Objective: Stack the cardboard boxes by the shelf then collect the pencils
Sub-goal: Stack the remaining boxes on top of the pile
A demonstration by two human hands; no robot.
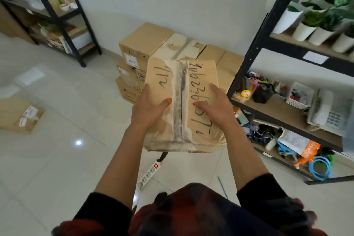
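I hold a taped cardboard box (199, 120) with black handwriting on top, in the air at the centre of the head view. My left hand (148, 109) grips its left side with the thumb on top. My right hand (216, 106) grips its right side the same way. Just beyond the box, a stack of cardboard boxes (145, 44) stands against the white wall, beside the black shelf (254, 48) on the right. A blue pencil (222, 187) lies on the floor tiles below the held box. Another cardboard box (11, 115) lies on the floor at the far left.
A white power strip (149, 173) with a lit red switch lies on the floor under the held box. The right shelf carries white plant pots (304, 29), a phone, baskets and cables. A second black shelf (57, 15) stands at the back left.
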